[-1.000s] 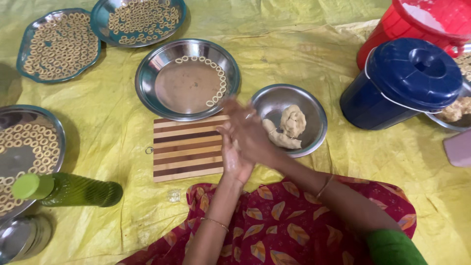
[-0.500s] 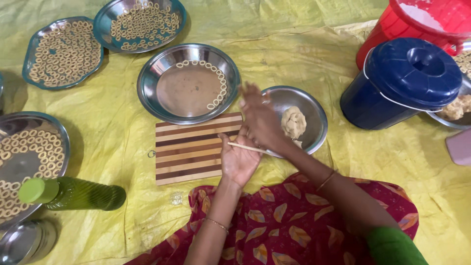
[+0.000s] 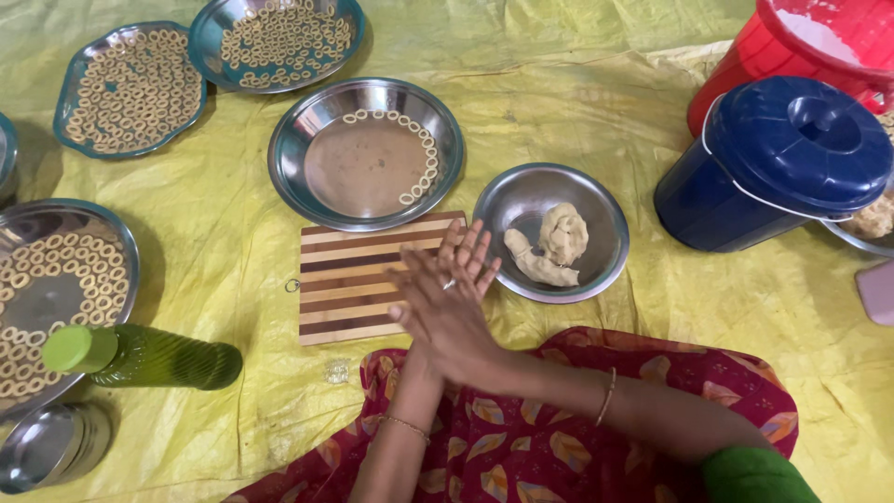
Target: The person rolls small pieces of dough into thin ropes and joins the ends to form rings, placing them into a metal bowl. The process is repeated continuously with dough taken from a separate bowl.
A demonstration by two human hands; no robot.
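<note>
Hands: right hand [image 3: 445, 312] laid flat over left hand [image 3: 468, 261], palms pressed together above the striped board [image 3: 349, 279].
Grip: whatever lies between the palms is hidden; cannot tell.
Dough: lumps [image 3: 554, 244] in steel bowl [image 3: 596, 200], just beside the board.
Advice: keep pressure even and strokes short for uniform thickness.

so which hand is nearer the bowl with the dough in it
Right. The right hand lies on top, palm pressed to the left hand, over the striped board. Both sit just left of the dough bowl; the gap between them is slight.
</note>
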